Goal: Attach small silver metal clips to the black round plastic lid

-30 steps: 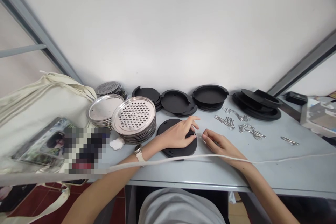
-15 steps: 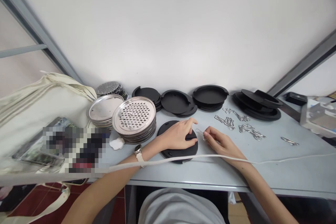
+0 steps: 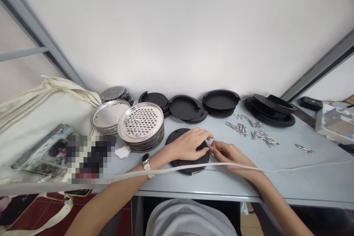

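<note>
Half-curled, the left hand (image 3: pixel 189 143) rests on a black disc (image 3: pixel 192 161), its grip unclear from here. The right hand (image 3: pixel 229 155) pinches a wire clip (image 3: pixel 208 143).

Two hands in play here, a left hand (image 3: pixel 192 143) and a right hand (image 3: pixel 228 155), with one black disc (image 3: pixel 177 135), one wire clip (image 3: pixel 208 143), one watch (image 3: pixel 145 158), one white cable (image 3: pixel 124 176) and one cream bag (image 3: pixel 55 105)! Three metal stacks (image 3: pixel 142 138), four piles of black trays (image 3: pixel 221 100), one white scrap (image 3: pixel 123 151); then roughly four clusters of loose clips (image 3: pixel 262 137), too tangled to number singly.
</note>
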